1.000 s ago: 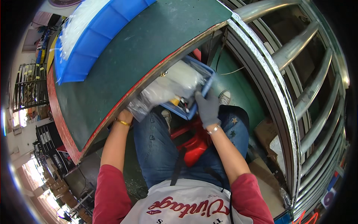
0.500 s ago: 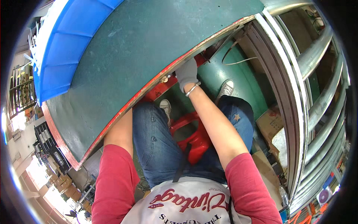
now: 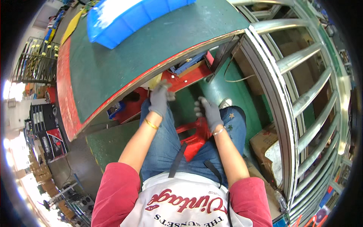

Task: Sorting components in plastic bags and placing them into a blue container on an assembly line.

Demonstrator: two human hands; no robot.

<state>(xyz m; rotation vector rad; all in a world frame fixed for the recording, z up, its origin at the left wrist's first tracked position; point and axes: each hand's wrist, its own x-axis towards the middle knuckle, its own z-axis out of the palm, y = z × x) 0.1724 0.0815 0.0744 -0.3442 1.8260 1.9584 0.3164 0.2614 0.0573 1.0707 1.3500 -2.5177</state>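
Observation:
My left hand (image 3: pixel 159 99), in a grey glove, is in front of the green-topped workbench (image 3: pixel 136 56), just below its red edge. Its fingers look apart, slightly smeared, and I see nothing in them. Beside its fingertips is a pale yellow piece (image 3: pixel 153 81) of something under the bench. To the right, my right hand (image 3: pixel 209 111), also grey-gloved, hovers above my knees with its fingers apart and nothing held. The red shelf (image 3: pixel 194 77) under the benchtop carries a blue box (image 3: pixel 191 63) and small white pieces (image 3: pixel 185 81).
A blue plastic bin (image 3: pixel 132 22) stands on the bench's far side. Below me is a red stool (image 3: pixel 194 138). A rack of curved metal bars (image 3: pixel 300 58) rises on the right, with a cardboard box (image 3: pixel 264 140) on the floor beside it. Black cases (image 3: pixel 47 132) sit at left.
Both hands have come out from under the benchtop, toward me. The view has shifted, so more of the red shelf and the blue bin's end shows.

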